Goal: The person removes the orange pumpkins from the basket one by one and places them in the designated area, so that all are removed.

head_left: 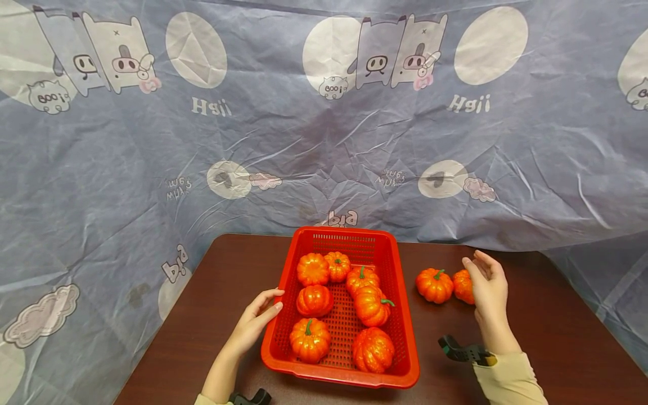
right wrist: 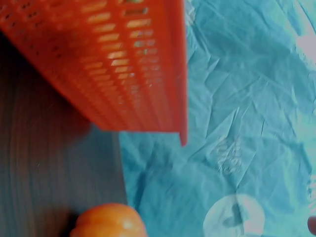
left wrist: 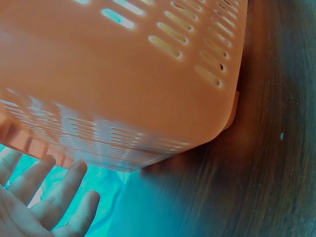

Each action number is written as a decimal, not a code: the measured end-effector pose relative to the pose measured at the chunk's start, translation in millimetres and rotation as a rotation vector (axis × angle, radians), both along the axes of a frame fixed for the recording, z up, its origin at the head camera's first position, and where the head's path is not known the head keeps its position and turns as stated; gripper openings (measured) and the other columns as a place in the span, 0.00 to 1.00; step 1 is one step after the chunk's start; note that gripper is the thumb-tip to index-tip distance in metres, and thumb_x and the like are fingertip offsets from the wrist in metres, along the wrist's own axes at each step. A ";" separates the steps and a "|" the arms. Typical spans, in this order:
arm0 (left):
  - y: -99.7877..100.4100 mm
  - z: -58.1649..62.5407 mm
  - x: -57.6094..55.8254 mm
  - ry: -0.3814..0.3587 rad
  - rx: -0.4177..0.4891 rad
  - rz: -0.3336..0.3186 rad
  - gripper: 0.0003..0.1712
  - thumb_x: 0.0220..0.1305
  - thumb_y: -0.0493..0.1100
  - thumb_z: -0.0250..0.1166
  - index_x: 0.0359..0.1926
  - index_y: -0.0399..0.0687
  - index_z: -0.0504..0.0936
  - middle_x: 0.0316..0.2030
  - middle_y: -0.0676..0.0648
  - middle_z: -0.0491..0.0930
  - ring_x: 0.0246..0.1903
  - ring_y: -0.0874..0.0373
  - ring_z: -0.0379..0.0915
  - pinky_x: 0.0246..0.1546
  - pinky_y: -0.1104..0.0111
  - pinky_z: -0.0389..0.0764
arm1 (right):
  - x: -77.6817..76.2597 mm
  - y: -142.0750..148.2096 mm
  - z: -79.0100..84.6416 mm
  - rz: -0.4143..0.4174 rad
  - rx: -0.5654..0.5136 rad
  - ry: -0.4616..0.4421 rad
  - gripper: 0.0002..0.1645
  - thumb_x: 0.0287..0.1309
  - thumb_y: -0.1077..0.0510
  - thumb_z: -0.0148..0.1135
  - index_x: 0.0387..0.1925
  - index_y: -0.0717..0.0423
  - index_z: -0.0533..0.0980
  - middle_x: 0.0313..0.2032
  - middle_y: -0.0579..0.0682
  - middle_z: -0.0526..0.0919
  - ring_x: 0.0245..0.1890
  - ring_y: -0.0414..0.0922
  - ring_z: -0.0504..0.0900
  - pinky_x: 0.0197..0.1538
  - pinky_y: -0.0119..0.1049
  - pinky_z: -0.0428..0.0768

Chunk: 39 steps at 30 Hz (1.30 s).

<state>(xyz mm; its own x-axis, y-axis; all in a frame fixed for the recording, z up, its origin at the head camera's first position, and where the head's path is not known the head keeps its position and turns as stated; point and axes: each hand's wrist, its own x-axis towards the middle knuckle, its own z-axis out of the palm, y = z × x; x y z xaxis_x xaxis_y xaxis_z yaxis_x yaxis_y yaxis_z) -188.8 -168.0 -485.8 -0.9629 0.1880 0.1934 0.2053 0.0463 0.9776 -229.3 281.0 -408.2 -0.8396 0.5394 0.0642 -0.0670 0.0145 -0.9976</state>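
Observation:
A red plastic basket (head_left: 405,337) holds several small orange pumpkins, among them one with a green stem (head_left: 310,341) at the near left. My left hand (head_left: 249,326) is at the basket's left rim with its fingers extended. In the left wrist view the spread fingers (left wrist: 64,197) lie by the rim; whether they touch it I cannot tell. To the right of the basket, my right hand (head_left: 490,289) is beside a pumpkin (head_left: 463,286) and partly hides it, its fingers loosely bent. Another pumpkin (head_left: 434,286) sits left of that one.
The basket stands on a dark brown wooden table (head_left: 202,315). A grey-blue printed cloth (head_left: 324,135) hangs behind the table and along its left side. A black wrist mount (head_left: 463,351) sits on the right wrist.

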 end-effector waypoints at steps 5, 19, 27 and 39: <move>-0.1 -0.2 0.0 -0.001 0.003 -0.002 0.18 0.67 0.39 0.57 0.56 0.39 0.72 0.60 0.40 0.67 0.63 0.48 0.59 0.54 0.74 0.67 | 3.8 -12.9 9.7 0.065 -0.004 0.036 0.22 0.59 0.55 0.62 0.55 0.49 0.70 0.48 0.39 0.72 0.56 0.41 0.68 0.52 0.21 0.68; -0.6 -0.7 -0.1 -0.002 -0.007 0.002 0.18 0.67 0.40 0.57 0.56 0.40 0.72 0.61 0.40 0.66 0.64 0.48 0.57 0.54 0.75 0.66 | 14.6 -41.6 20.3 0.399 0.038 0.249 0.22 0.63 0.63 0.57 0.56 0.67 0.65 0.46 0.40 0.75 0.44 0.32 0.77 0.46 0.22 0.75; -0.3 1.0 0.7 -0.004 -0.008 0.007 0.18 0.67 0.40 0.57 0.57 0.41 0.71 0.62 0.40 0.65 0.64 0.48 0.56 0.55 0.76 0.66 | 22.1 -58.9 23.0 0.567 0.167 0.233 0.26 0.63 0.62 0.57 0.58 0.72 0.63 0.48 0.38 0.76 0.48 0.32 0.77 0.48 0.23 0.74; 0.2 1.8 1.3 -0.007 -0.005 0.009 0.18 0.67 0.39 0.57 0.57 0.41 0.71 0.62 0.40 0.65 0.64 0.47 0.57 0.54 0.76 0.66 | 24.3 -72.3 8.9 0.759 0.389 0.249 0.27 0.54 0.66 0.65 0.55 0.66 0.67 0.51 0.53 0.75 0.51 0.45 0.76 0.51 0.31 0.75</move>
<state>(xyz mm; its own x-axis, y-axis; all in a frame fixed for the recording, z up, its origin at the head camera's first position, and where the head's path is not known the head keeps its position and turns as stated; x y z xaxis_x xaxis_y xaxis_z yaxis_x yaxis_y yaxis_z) -187.5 -167.9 -484.0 -0.9661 0.1797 0.1855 0.1977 0.0527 0.9788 -204.9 208.7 -399.3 -0.8992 -0.2550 0.3556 -0.4110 0.2128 -0.8865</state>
